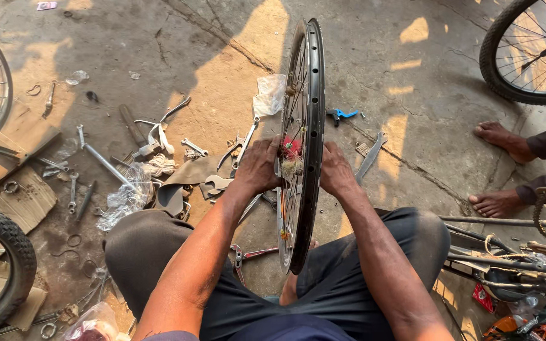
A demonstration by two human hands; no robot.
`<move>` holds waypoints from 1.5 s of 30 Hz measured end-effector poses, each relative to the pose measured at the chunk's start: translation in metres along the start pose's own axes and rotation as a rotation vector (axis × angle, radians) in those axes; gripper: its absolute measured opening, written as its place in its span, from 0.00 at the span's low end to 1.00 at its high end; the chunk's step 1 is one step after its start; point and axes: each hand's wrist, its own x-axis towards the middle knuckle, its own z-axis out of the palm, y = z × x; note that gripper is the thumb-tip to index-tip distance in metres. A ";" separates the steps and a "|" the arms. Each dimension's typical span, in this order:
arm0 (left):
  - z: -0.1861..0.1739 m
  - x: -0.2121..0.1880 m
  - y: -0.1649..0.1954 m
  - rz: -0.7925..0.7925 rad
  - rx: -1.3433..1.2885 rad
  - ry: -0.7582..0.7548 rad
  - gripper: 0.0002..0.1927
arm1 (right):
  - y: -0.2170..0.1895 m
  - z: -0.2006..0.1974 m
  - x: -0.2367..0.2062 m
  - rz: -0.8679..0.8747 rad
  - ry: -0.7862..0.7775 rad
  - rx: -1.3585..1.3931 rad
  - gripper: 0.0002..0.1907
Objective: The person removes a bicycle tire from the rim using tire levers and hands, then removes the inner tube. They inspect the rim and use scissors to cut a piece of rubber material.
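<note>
A bare bicycle wheel rim [314, 95] with spokes stands upright on edge between my knees, seen edge-on. My left hand [259, 167] grips the hub area on the wheel's left side. My right hand [336, 169] holds the same area from the right side. A red and yellowish tuft [292, 155] sits at the hub between the hands. The axle itself is hidden by my fingers.
Wrenches, rods, rags and plastic bags [124, 196] lie scattered on the concrete at left. Red-handled pliers [242, 256] lie under the wheel. Tyres stand at far left [1, 265] and top right [526, 57]. Another person's bare feet [500, 170] and a bicycle frame [513, 252] are at right.
</note>
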 end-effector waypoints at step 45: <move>-0.022 -0.001 -0.019 -0.545 -0.877 -0.207 0.17 | -0.013 -0.007 0.020 0.400 -0.061 0.560 0.18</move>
